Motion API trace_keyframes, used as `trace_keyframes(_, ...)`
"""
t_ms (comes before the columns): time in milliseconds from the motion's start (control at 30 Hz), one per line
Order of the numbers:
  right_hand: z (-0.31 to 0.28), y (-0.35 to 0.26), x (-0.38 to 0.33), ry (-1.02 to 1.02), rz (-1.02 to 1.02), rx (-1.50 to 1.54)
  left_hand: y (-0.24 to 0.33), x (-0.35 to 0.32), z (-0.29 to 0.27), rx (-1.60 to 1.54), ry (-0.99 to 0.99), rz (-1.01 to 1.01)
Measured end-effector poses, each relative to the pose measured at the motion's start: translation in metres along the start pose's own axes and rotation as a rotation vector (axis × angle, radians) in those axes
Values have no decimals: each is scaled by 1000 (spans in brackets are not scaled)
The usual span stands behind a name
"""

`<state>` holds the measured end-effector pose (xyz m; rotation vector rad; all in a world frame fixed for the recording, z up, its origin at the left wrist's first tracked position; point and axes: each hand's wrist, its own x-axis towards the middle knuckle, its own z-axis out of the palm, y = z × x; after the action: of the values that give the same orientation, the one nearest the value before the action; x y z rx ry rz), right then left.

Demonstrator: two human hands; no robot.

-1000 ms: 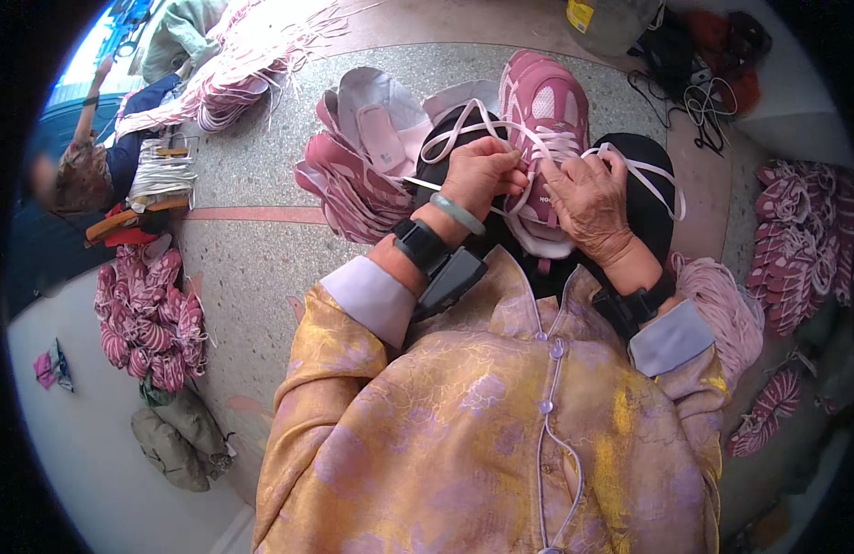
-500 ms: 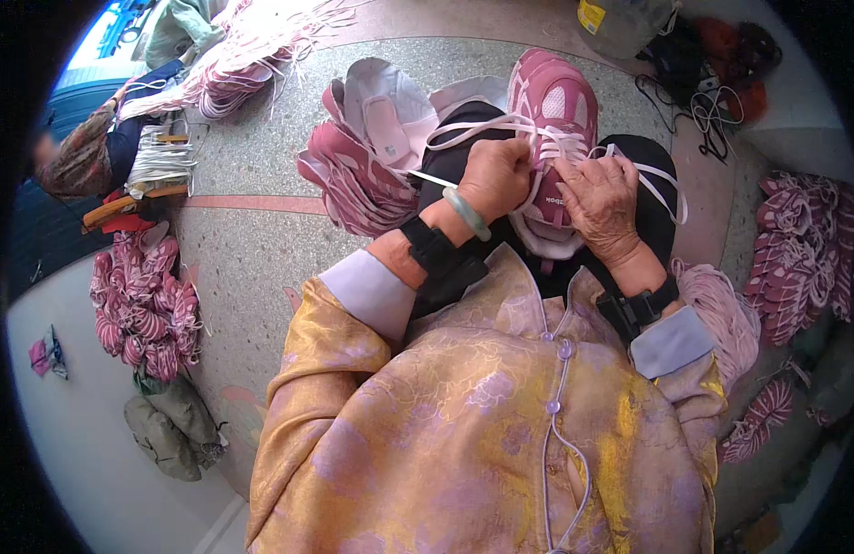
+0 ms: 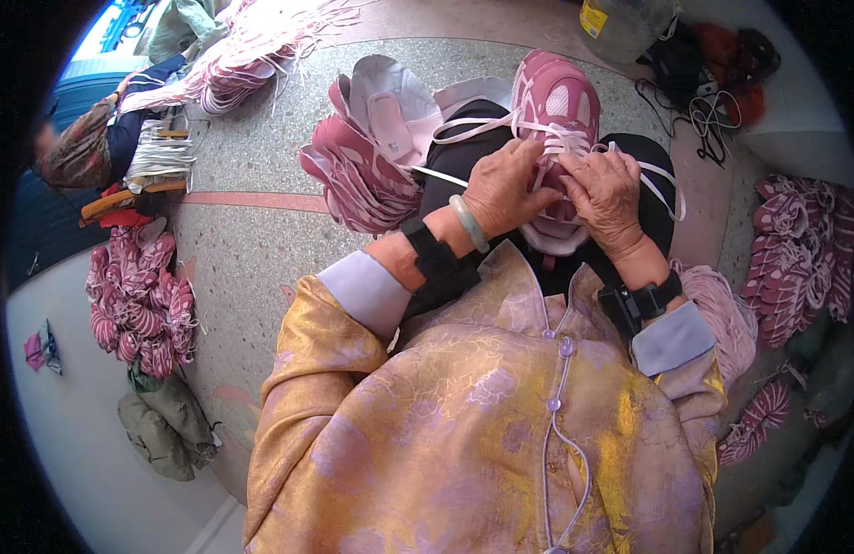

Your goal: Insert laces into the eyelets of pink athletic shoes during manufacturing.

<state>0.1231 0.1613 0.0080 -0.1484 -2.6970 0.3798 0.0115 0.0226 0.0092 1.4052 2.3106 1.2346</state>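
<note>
A pink shoe upper (image 3: 558,92) with white mesh patches lies over my knees, toe pointing away from me. White lace (image 3: 564,140) crosses its throat, and loose lace ends trail out to both sides. My left hand (image 3: 508,189) grips the left eyelet edge with bent fingers, its thumb reaching over the tongue. On the opposite edge my right hand (image 3: 607,196) has its fingers curled over the upper, close to the left thumb. The hands hide most of the lower eyelets. Left of my knees leans a stack of pink uppers (image 3: 358,175).
Bundled pink uppers lie at the left (image 3: 136,291) and right (image 3: 796,249). Pale pink laces are heaped at the far left (image 3: 238,78) and beside my right forearm (image 3: 718,309). Another person's sleeve (image 3: 81,152) shows near white laces (image 3: 159,157). Cables (image 3: 718,115) lie at far right.
My left hand has come down from the lace toward the tongue, and its thumb has stretched out toward my right hand. My right hand stays on the upper with slightly shifted fingers.
</note>
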Motion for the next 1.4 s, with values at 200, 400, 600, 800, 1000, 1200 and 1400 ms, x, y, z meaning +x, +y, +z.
trace_keyframes(200, -2, -17, 9, -12, -84, -10, -4, -3, -4, 69, -128, -125)
trace_keyframes(400, 18, -18, 19, -5, -45, -19, -16, 0, -5, -189, -186, -246)
trace_keyframes(600, 4, -12, 24, 61, -194, -11, -19, -3, -1, -244, -170, -246)
trace_keyframes(800, -68, 28, -62, 119, 85, 50, -4, -10, -11, 25, -189, -107)
trace_keyframes(1000, -99, 85, -186, 64, 546, 50, -7, -8, -8, -45, -158, -79)
trace_keyframes(1200, -94, 54, -126, -211, 434, -66, -26, 19, -18, 285, -57, -37)
trace_keyframes(1400, -66, 34, -64, -20, 184, -26, -63, 43, 4, 419, -260, -37)
